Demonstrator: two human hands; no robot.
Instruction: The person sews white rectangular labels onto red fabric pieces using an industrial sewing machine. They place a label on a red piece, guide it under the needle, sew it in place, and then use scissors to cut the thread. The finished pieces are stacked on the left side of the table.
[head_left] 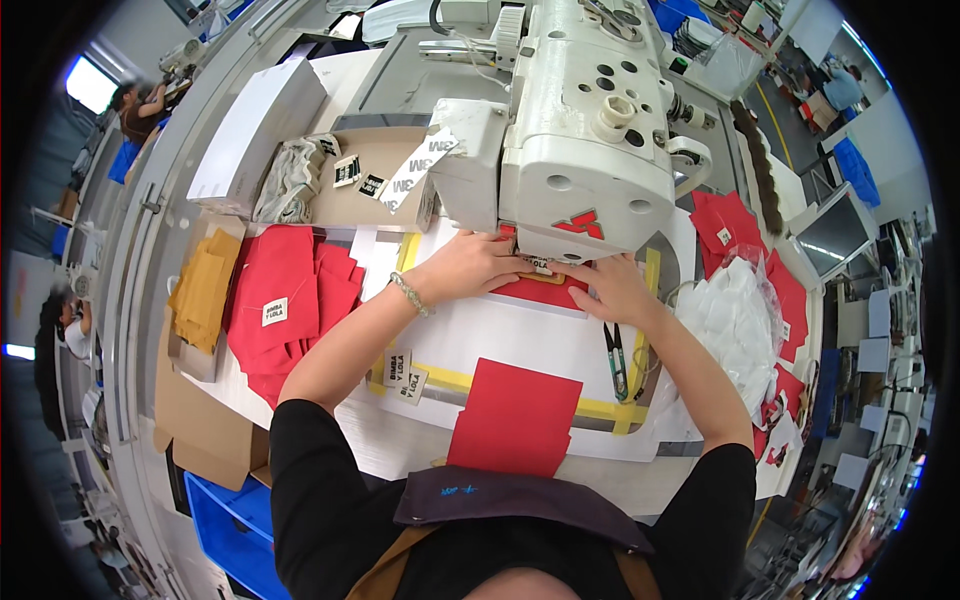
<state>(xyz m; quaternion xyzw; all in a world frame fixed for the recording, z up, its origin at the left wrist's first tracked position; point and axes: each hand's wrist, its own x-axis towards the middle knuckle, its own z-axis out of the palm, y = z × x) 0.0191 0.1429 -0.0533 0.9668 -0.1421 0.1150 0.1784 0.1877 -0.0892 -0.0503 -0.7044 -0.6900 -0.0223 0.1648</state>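
Note:
A white sewing machine [575,130] stands over the table, its head above a red fabric piece [540,291]. My left hand [478,262] lies flat on that piece just left of the needle area, a bead bracelet on the wrist. My right hand [612,287] presses the same piece from the right, fingers near a small label under the presser foot. Neither hand grips anything; both rest on the cloth. A stack of red fabric rectangles [515,415] lies in front of me. Thread snips [615,360] lie beside my right forearm.
A pile of red pieces [285,300] with a white label sits left, next to yellow pieces [205,290]. Loose white labels [402,372] lie near my left forearm. A bag of white pieces [735,320] and more red pieces [725,225] are right. Other people work far left.

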